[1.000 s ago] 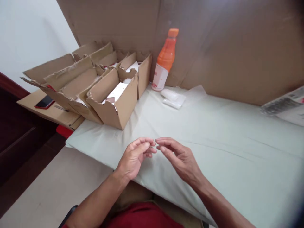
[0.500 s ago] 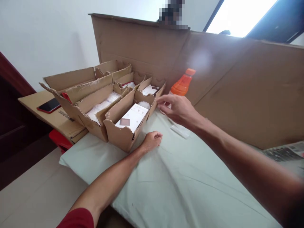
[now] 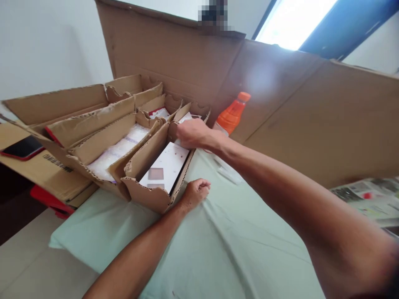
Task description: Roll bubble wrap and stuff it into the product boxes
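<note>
My right hand (image 3: 195, 133) reaches down into the far end of the front cardboard box (image 3: 146, 195). Its fingertips are hidden there, so whether they grip anything does not show. White printed cards (image 3: 170, 162) with brown squares fill much of that box. Close beside the box, my left hand (image 3: 198, 193) rests on the pale green cloth (image 3: 249, 232), fingers curled in, with nothing visible in them. Just beyond my right wrist stands a bottle (image 3: 232, 114) with an orange cap and orange contents.
Other cardboard compartments adjoin on the left, one holding clear plastic packets (image 3: 121, 149). A phone (image 3: 23, 147) lies on a flat carton (image 3: 59, 178). Tall cardboard panels (image 3: 280, 108) line the back. Plastic wrapping (image 3: 229, 172) lies near the bottle, and newspaper (image 3: 368, 195) at right.
My right hand has moved left and down from beside the bottle into the front box. My left hand stays on the cloth. The view has shifted slightly.
</note>
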